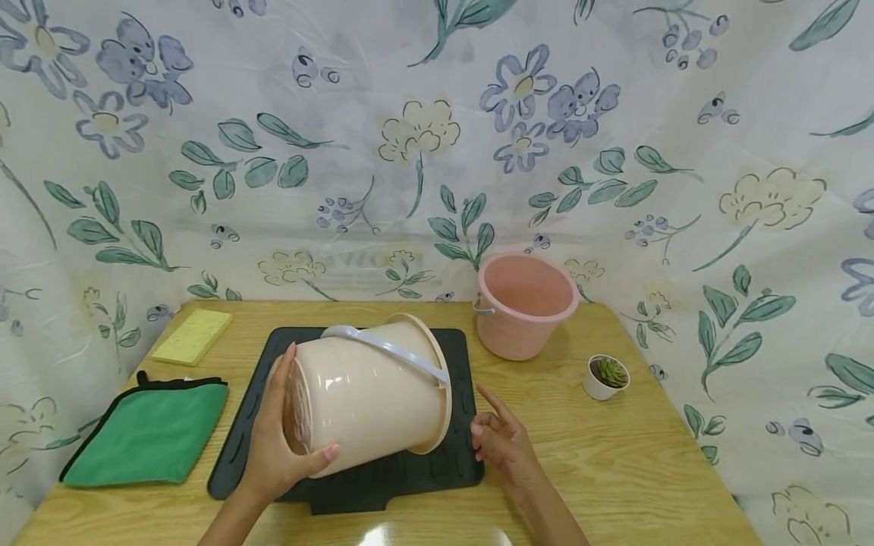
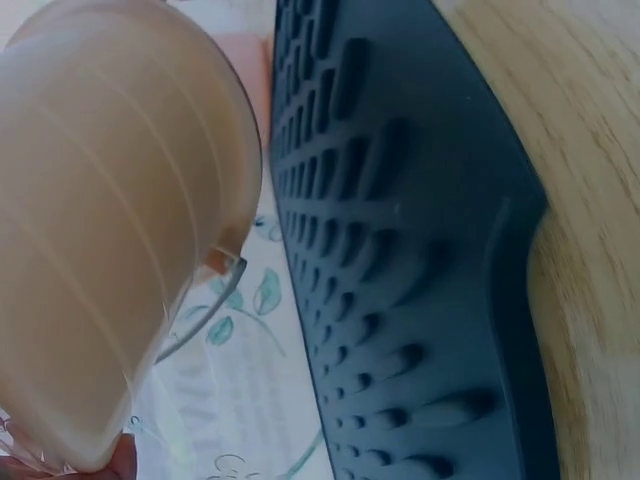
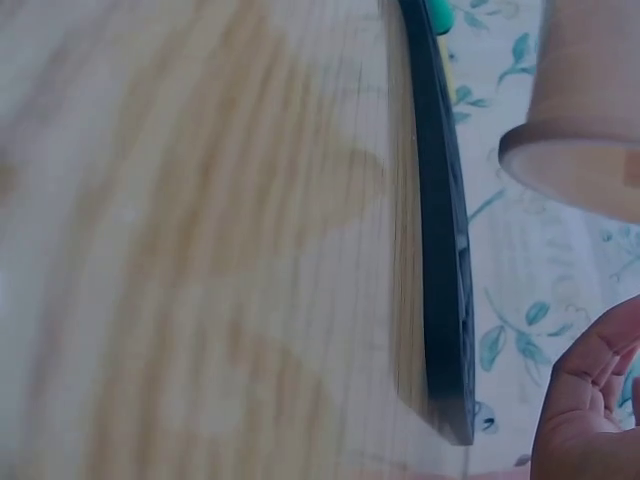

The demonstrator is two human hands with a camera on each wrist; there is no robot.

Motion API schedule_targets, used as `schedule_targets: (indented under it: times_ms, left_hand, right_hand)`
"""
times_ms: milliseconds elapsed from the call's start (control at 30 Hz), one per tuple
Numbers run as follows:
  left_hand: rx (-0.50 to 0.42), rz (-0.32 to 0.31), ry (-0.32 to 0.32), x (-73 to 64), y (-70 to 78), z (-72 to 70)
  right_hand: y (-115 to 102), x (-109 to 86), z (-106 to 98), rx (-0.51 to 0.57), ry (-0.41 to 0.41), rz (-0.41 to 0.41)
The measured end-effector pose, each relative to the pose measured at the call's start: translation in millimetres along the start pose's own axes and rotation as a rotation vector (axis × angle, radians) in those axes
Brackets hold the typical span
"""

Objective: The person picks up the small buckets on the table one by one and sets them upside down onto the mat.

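Note:
A cream bucket [image 1: 375, 390] lies tilted on its side above a dark ridged mat [image 1: 437, 474], its mouth turned right and its pale bail handle [image 1: 389, 347] across the upper side. My left hand [image 1: 276, 436] grips it round the base, thumb in front and fingers behind. Just right of the rim, my right hand [image 1: 505, 447] holds nothing, index finger extended and the other fingers loosely bent. The bucket [image 2: 110, 200] hangs beside the mat [image 2: 400, 250] in the left wrist view. In the right wrist view a gap separates the rim [image 3: 570, 165] from the hand [image 3: 590, 410].
A pink bucket [image 1: 515, 326] stands upright at the back right, near a small potted succulent [image 1: 601, 387]. On the left lie a folded green cloth [image 1: 146, 440] with black edging and a yellow sponge cloth [image 1: 193, 337]. A floral curtain [image 1: 382, 189] hangs behind the wooden table [image 1: 614, 485].

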State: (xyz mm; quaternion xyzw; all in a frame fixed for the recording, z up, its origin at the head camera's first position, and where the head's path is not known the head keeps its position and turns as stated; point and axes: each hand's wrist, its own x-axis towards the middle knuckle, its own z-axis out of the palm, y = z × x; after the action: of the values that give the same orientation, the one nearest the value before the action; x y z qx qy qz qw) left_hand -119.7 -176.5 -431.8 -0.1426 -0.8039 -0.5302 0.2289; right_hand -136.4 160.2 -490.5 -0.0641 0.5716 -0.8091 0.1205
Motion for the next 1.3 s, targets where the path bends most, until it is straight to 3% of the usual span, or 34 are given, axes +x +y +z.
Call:
schedule_targets:
  times_ms: [200, 333, 633, 1000, 1300]
  left_hand:
    - [0.109, 0.031, 0.042, -1.0, 4.2, -4.3]
    - [0.186, 0.085, 0.066, -1.4, 3.8, -7.8]
    - [0.342, 0.112, 0.097, -6.3, -1.1, -13.2]
    - [0.457, 0.175, 0.115, -5.6, 0.7, -30.7]
    - [0.54, 0.197, 0.138, -10.5, -1.4, -45.0]
  right_hand:
    - [-3, -0.1, -8, -0.059, 0.033, -0.015]
    - [-6, -1.5, -11, -0.055, 0.048, -0.019]
    - [-10, -2.4, -16, -0.04, 0.063, -0.025]
    - [-25, 1.5, -26, -0.137, 0.141, -0.063]
    - [-30, 1.0, -35, -0.156, 0.172, -0.074]
